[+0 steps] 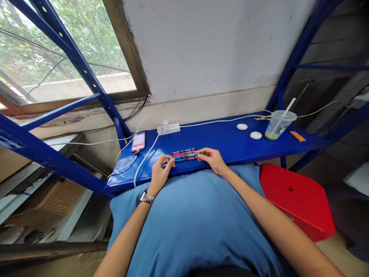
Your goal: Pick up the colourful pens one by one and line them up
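Observation:
Several pens (184, 154) lie side by side on the blue shelf (221, 144), close to its front edge. Their barrels show red, blue and dark parts. At their left ends is my left hand (162, 169), its thumb and fingers bent round the pen tips. My right hand (212, 159) is at the right ends, with thumb and forefinger closed on the blue pen nearest me. A patterned watch band (147, 198) sits on my left wrist.
A power strip (168, 129) with white cables, two white oval cases (255, 135), a lidded cup (279, 125) and an orange packet (297, 136) rest on the shelf. A red stool (296, 196) stands right of the blue cushion (198, 215).

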Tool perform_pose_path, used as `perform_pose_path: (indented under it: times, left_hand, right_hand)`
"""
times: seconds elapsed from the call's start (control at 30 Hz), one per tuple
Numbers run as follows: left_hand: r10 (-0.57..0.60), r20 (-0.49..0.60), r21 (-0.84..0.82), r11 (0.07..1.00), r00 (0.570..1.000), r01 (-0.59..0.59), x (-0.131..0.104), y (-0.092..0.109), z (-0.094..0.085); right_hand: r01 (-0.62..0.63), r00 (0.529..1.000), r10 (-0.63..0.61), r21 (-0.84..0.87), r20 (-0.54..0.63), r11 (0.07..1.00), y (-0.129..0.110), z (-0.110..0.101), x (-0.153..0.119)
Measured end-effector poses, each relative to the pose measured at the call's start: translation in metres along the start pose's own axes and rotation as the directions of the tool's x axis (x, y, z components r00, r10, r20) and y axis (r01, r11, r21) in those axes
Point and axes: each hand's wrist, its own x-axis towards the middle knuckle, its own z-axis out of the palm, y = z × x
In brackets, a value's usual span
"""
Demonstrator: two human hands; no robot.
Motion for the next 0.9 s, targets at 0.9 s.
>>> perform_pose_path:
  times: [0.9]
  left_hand:
    - [-0.075,-0.114,-0.114,0.991,0.991,0.062,0.0016,0.0,-0.0045]
  right_hand:
    - [-0.052,0.984,0.088,0.223,-0.154,0.974,-0.0032,-0.0028,0.0006]
